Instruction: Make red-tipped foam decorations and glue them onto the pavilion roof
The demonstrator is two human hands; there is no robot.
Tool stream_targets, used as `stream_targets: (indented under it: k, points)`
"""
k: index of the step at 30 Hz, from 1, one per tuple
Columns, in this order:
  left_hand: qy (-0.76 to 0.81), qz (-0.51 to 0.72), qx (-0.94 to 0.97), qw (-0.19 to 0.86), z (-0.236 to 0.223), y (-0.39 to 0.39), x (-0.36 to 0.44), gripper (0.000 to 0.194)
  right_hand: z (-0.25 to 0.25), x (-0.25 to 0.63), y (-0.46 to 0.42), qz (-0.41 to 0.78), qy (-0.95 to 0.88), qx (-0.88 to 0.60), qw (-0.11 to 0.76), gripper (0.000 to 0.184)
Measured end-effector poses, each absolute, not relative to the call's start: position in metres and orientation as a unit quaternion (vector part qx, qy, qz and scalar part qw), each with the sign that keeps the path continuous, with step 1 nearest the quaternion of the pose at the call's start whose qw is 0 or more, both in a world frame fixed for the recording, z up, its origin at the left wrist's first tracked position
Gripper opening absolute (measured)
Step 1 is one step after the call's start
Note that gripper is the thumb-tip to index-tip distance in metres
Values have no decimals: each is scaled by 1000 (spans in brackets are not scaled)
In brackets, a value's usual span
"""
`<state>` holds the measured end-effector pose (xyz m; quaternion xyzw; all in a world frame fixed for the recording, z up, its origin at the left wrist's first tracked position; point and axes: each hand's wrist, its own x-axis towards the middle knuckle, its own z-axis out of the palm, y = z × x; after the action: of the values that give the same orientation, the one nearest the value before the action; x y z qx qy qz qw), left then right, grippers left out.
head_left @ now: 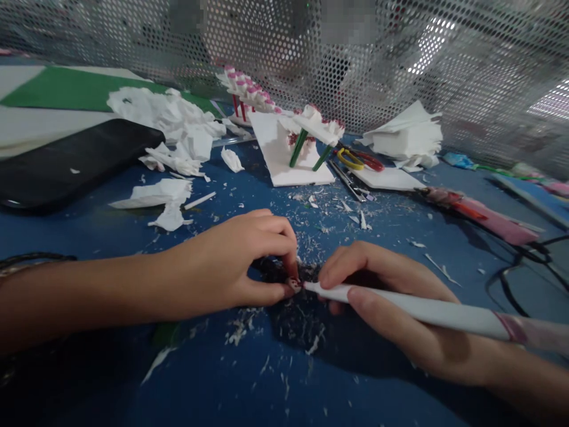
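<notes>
Near the middle of the blue tabletop, my left hand pinches a tiny white piece with dark red marks between thumb and fingertips. What the piece is, I cannot make out. From the right, my right hand grips a white marker pen in a writing hold. Its tip is right at the small piece; whether it touches cannot be told. White shavings lie scattered around both hands.
Behind the hands, a white board bears a small model on green legs. Yellow-and-red-handled scissors, crumpled tissue, a tissue stack, a black phone and a pink tool with a cable surround the work area. A perforated metal screen stands behind.
</notes>
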<state>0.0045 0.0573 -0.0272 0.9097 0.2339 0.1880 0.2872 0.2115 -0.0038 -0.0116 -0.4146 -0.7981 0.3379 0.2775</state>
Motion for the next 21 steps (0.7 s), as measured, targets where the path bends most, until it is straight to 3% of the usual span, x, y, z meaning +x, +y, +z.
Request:
stream_targets:
  k: [21]
  points:
    - [241, 167, 908, 299, -26, 58, 5, 5, -10, 211, -2, 329, -811, -406, 263, 11]
